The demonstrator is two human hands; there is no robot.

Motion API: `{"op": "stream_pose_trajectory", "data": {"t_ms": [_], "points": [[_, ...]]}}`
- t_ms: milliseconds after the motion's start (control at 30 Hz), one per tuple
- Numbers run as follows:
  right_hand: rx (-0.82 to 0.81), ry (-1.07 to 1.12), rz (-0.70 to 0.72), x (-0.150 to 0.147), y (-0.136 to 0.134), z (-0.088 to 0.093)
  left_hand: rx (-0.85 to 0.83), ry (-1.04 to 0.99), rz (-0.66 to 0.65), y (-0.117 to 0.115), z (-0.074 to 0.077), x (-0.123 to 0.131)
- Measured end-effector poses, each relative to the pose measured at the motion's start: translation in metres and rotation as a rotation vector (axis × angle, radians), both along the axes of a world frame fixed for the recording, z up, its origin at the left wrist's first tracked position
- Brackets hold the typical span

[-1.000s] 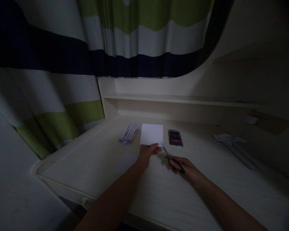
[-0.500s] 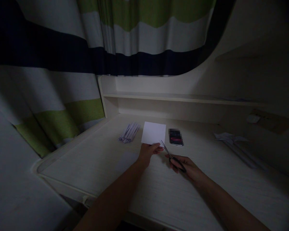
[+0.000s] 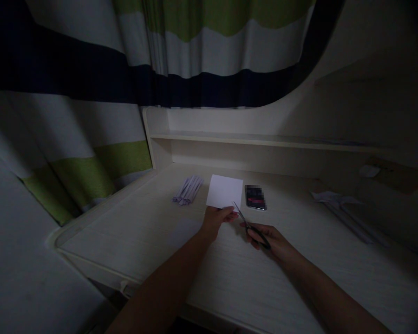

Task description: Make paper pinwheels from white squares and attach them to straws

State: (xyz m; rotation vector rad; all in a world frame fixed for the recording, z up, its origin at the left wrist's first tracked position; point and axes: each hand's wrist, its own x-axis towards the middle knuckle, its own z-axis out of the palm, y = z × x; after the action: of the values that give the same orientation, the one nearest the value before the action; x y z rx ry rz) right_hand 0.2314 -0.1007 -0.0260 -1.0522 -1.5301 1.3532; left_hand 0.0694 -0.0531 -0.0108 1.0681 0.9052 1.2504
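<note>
A white sheet of paper (image 3: 225, 191) is pinched at its near edge by my left hand (image 3: 218, 218), thumb on top. My right hand (image 3: 267, 236) is closed around the dark handles of a pair of scissors (image 3: 256, 233). The blades point up and to the left, their tips at the paper's lower right corner. Whether the blades stand apart is too small to tell. To the left of the paper lies a bundle of narrow paper strips (image 3: 188, 190). A phone (image 3: 255, 197) with a blurred-out screen rests just right of the paper.
Another faint pale sheet (image 3: 184, 232) lies on the white desk (image 3: 125, 236) near my left forearm. Folded papers (image 3: 337, 202) are at the right. A low shelf (image 3: 237, 137) runs along the back, below a striped curtain (image 3: 216, 88). A drawer front edges the desk.
The paper has tilted slightly and shifted a little to the right with my left hand. My right hand and the scissors have barely moved.
</note>
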Motion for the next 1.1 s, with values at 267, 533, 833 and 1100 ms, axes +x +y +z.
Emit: {"op": "stream_pose_trajectory", "data": {"t_ms": [267, 533, 833, 1100], "points": [[-0.006, 0.031, 0.002, 0.0001, 0.0004, -0.0011, 0.005, -0.016, 0.005, 0.0002, 0.0008, 0.0003], [-0.045, 0.004, -0.056, -0.0007, -0.0009, 0.0008, 0.025, -0.024, -0.013, -0.0007, 0.0014, -0.0004], [-0.064, -0.009, -0.116, -0.0033, -0.003, 0.0047, 0.009, -0.004, 0.002, -0.0006, 0.0018, -0.0001], [-0.054, -0.039, -0.109, -0.001, -0.0007, 0.0002, 0.014, -0.005, -0.004, 0.0003, 0.0012, -0.0007]]}}
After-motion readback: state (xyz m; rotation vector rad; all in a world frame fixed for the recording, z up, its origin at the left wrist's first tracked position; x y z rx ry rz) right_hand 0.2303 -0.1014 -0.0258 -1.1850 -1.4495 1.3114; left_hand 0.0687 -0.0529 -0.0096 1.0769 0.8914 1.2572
